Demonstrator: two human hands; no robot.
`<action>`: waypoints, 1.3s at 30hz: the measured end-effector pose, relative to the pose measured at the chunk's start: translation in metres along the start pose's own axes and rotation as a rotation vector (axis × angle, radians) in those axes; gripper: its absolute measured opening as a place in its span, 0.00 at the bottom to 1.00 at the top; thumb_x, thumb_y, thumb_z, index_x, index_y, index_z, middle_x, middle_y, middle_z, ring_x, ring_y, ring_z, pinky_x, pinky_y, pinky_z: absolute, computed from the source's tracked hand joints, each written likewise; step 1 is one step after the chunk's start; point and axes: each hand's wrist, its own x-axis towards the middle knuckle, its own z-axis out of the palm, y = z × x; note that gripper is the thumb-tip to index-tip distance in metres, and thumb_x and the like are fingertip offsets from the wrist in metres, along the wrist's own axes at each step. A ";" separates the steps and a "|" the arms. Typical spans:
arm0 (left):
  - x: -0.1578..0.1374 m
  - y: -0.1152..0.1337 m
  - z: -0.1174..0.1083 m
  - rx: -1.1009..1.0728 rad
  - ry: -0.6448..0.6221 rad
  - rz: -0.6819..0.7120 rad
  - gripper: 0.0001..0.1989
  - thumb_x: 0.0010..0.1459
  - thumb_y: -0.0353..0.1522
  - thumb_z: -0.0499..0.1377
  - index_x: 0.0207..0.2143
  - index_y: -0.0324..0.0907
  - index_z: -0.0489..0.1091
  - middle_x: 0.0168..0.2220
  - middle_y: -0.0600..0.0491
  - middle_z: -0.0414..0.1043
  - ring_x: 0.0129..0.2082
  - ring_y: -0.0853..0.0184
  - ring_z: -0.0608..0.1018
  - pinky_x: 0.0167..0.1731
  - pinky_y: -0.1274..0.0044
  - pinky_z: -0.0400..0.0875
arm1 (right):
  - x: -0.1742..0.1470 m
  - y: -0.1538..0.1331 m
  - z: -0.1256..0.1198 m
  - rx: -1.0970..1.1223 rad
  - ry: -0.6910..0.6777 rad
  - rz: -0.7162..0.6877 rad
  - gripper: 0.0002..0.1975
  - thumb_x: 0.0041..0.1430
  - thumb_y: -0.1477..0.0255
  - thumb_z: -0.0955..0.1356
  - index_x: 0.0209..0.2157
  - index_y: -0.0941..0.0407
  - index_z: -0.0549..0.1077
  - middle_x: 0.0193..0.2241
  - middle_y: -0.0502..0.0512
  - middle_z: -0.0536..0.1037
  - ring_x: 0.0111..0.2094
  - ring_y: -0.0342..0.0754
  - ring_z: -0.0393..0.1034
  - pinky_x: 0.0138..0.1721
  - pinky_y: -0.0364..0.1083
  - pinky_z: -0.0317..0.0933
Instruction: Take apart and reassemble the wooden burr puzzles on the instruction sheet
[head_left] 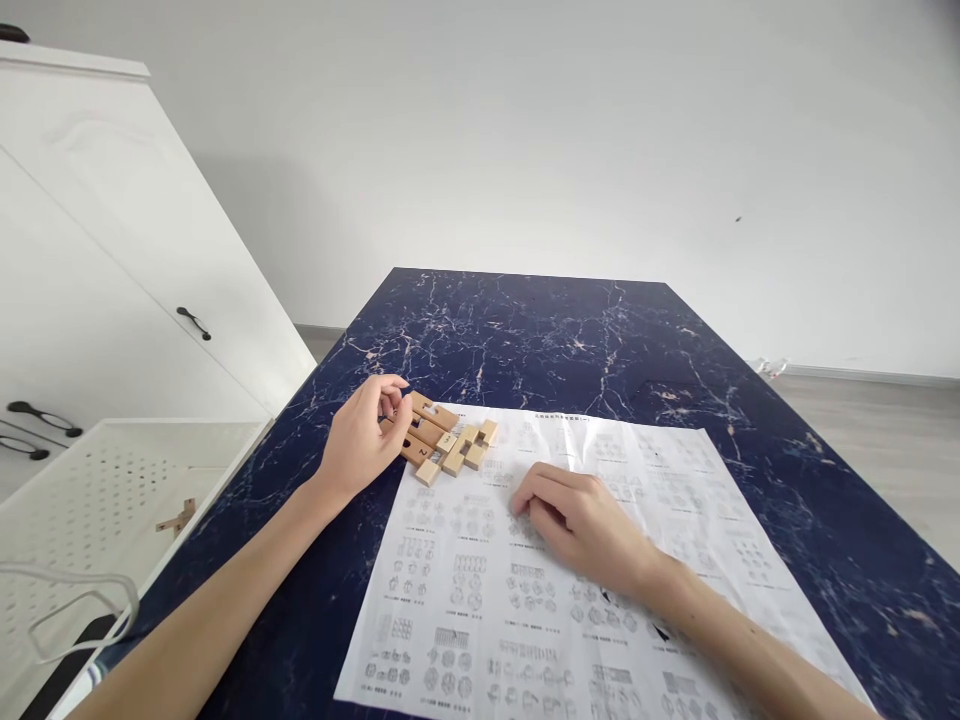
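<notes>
Several notched wooden burr puzzle pieces lie at the top left corner of a printed instruction sheet point(540, 620). The darker wooden pieces point(431, 432), some marked with numbers, lie side by side, and paler wooden pieces point(469, 450) sit against their right side. My left hand point(364, 430) is at the left end of the darker pieces, its fingers curled in towards the thumb. Whether it grips a piece is hidden. My right hand point(574, 515) rests on the sheet, right of the pieces, with its fingers bent together and nothing visible in them.
The sheet lies on a dark blue marble-patterned table point(517, 330). Beside it on the left stand a white cabinet point(127, 250) and a white perforated basket point(75, 490) holding small wooden pieces point(178, 518) and a white cable point(82, 575). A white wall point(510, 140) rises behind the table.
</notes>
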 end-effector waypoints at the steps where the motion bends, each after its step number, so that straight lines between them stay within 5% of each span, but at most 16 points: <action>1: 0.001 -0.002 -0.001 0.040 0.004 0.028 0.08 0.72 0.36 0.55 0.50 0.44 0.67 0.37 0.52 0.74 0.37 0.63 0.78 0.42 0.70 0.75 | 0.000 0.000 0.000 0.002 -0.002 0.001 0.14 0.65 0.80 0.61 0.35 0.52 0.76 0.36 0.49 0.82 0.31 0.43 0.73 0.33 0.45 0.65; 10: 0.004 0.000 -0.002 0.190 -0.054 0.136 0.08 0.74 0.35 0.52 0.50 0.43 0.66 0.47 0.45 0.75 0.47 0.57 0.78 0.51 0.63 0.73 | 0.000 0.001 0.001 0.018 -0.011 0.010 0.15 0.66 0.80 0.60 0.35 0.53 0.76 0.36 0.50 0.82 0.31 0.44 0.73 0.33 0.45 0.64; 21: 0.004 -0.004 0.001 0.090 -0.443 0.102 0.23 0.77 0.45 0.48 0.66 0.45 0.65 0.71 0.46 0.66 0.73 0.52 0.63 0.71 0.54 0.60 | 0.003 0.001 0.002 0.020 0.009 -0.014 0.15 0.66 0.80 0.60 0.35 0.53 0.75 0.35 0.49 0.81 0.30 0.43 0.72 0.33 0.45 0.64; 39: 0.001 -0.006 0.005 0.113 -0.427 0.009 0.25 0.75 0.49 0.47 0.60 0.42 0.69 0.57 0.41 0.67 0.59 0.48 0.71 0.60 0.52 0.71 | 0.002 0.000 0.002 0.031 -0.013 0.010 0.15 0.68 0.79 0.60 0.36 0.52 0.75 0.36 0.50 0.81 0.31 0.44 0.73 0.33 0.45 0.65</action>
